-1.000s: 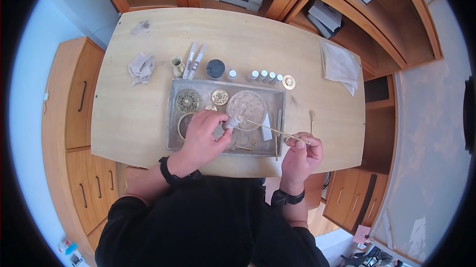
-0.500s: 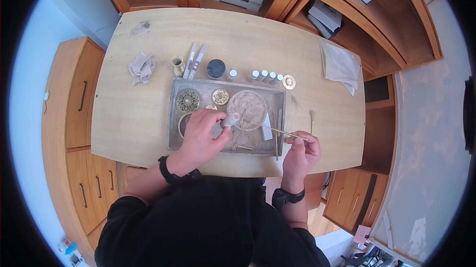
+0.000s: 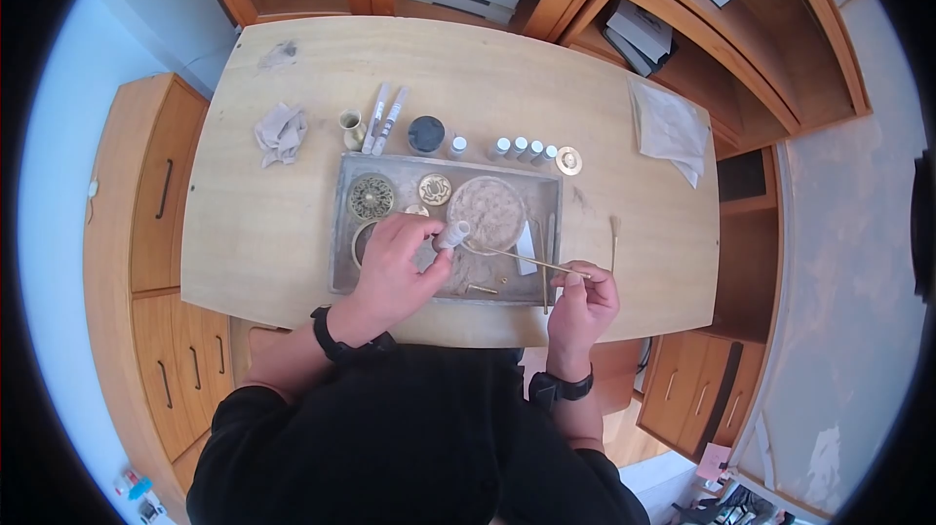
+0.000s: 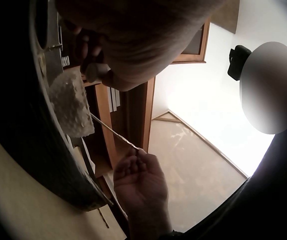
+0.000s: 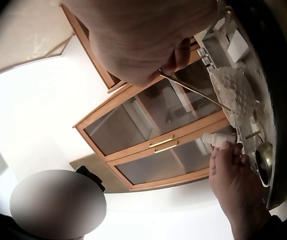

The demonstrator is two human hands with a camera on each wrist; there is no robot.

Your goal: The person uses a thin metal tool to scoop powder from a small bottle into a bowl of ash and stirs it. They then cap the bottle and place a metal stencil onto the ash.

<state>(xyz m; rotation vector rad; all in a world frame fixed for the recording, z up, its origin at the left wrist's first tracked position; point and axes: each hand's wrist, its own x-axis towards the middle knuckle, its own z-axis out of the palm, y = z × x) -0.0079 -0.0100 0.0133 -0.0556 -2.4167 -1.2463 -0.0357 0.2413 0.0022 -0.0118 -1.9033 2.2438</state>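
Between the thumb and fingers of my left hand (image 3: 395,257) is a small pale vial (image 3: 451,235), tilted with its mouth to the right. My right hand (image 3: 585,301) pinches a thin brass stick (image 3: 531,260) near its rear end. The stick slants left, its far tip close by the vial's mouth in the head view. Just beyond is a round bowl (image 3: 449,205) of greyish powder; its bumpy translucent wall (image 4: 71,105) shows in the left wrist view. In the right wrist view the stick (image 5: 193,91) passes across the bowl's wall (image 5: 238,90).
The grey tray (image 3: 341,252) holds the bowl, a pierced brass lid (image 3: 370,196), a patterned brass disc (image 3: 434,190), a white card (image 3: 527,250) and thin tools. Behind it stand a dark round jar (image 3: 426,134), several capped vials (image 3: 521,147) and a brass vase (image 3: 352,125). Crumpled tissue (image 3: 281,135) lies left.
My right hand has moved left and slightly toward me, taking the stick's tip from over the bowl to the vial's mouth. My left hand has tipped the vial slightly.
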